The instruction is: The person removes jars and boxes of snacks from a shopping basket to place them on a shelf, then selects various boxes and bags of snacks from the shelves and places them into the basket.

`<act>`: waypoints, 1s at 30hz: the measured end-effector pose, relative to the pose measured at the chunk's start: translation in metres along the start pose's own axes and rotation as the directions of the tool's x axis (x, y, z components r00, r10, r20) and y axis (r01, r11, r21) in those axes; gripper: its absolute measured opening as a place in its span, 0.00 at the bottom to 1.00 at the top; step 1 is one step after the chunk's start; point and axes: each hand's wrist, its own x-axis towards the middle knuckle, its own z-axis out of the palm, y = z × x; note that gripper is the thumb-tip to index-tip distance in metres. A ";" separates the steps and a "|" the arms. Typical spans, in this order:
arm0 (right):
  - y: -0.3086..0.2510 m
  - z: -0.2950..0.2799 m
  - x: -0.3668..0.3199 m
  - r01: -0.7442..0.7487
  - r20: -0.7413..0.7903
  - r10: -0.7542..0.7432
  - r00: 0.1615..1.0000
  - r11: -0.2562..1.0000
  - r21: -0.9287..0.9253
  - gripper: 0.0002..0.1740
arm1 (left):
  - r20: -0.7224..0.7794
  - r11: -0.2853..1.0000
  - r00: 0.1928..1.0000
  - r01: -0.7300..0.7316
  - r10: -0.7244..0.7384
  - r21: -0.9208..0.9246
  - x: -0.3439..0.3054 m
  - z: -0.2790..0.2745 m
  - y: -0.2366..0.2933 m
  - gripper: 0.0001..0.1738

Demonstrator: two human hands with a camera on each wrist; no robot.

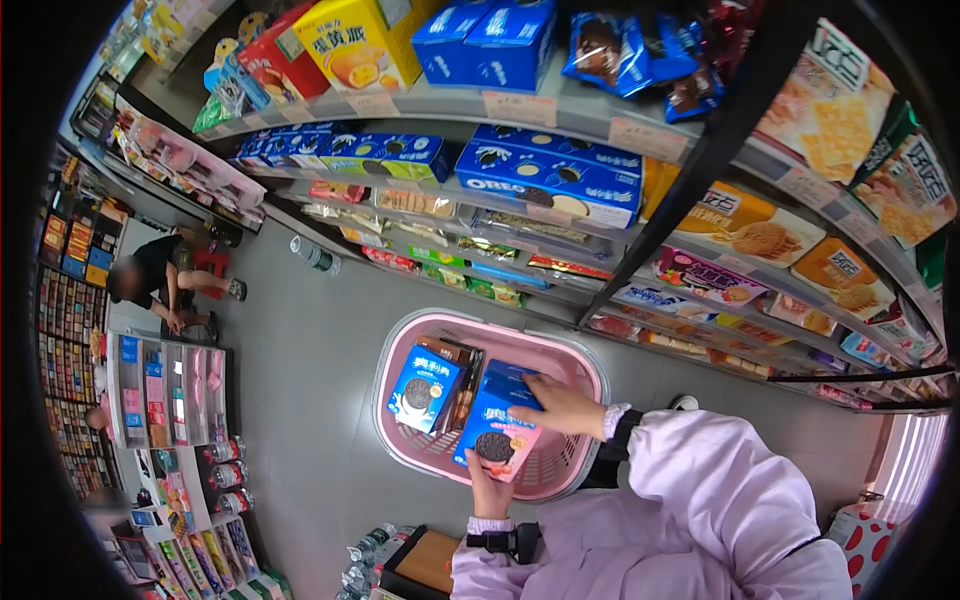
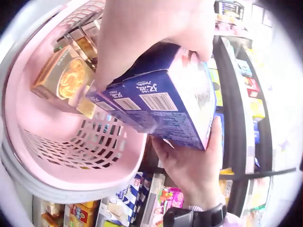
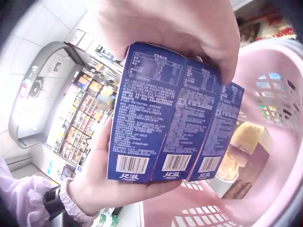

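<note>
Both hands hold a stack of three blue and pink Oreo cookie boxes (image 1: 497,415) over a pink shopping basket (image 1: 440,325). My left hand (image 1: 490,488) grips the stack's near end. At the other end, my right hand (image 1: 565,407) holds it, fingers over the edge and top. In the right wrist view, the cookie boxes (image 3: 147,113) stand side by side, their printed blue sides and barcodes showing. Inside the basket lie another blue Oreo box (image 1: 425,388) and a brown box with a food picture (image 2: 66,80), partly hidden behind the held stack in the head view.
Snack shelves (image 1: 400,110) run along the far side and right, close behind the basket. A bottle pack (image 1: 315,255) stands on the grey floor (image 1: 310,400). At left, a seated person (image 1: 165,280) is near a display rack (image 1: 165,395). A brown-topped box (image 1: 420,560) is near the lower edge.
</note>
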 end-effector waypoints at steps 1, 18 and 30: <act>-0.011 -0.009 -0.010 0.040 -0.014 -0.040 0.999 0.999 -0.024 0.50 | 0.029 1.000 0.999 -0.030 0.030 0.007 -0.010 0.009 0.003 0.36; -0.197 -0.215 -0.250 0.435 -0.389 -0.670 0.632 0.722 -0.538 0.56 | 0.371 0.661 0.560 -0.705 0.741 -0.257 -0.120 0.250 0.040 0.39; -0.235 -0.354 -0.482 -0.024 -0.479 -0.825 0.300 0.496 -0.868 0.59 | 0.853 0.737 0.080 -0.548 0.516 -0.395 -0.206 0.490 -0.016 0.40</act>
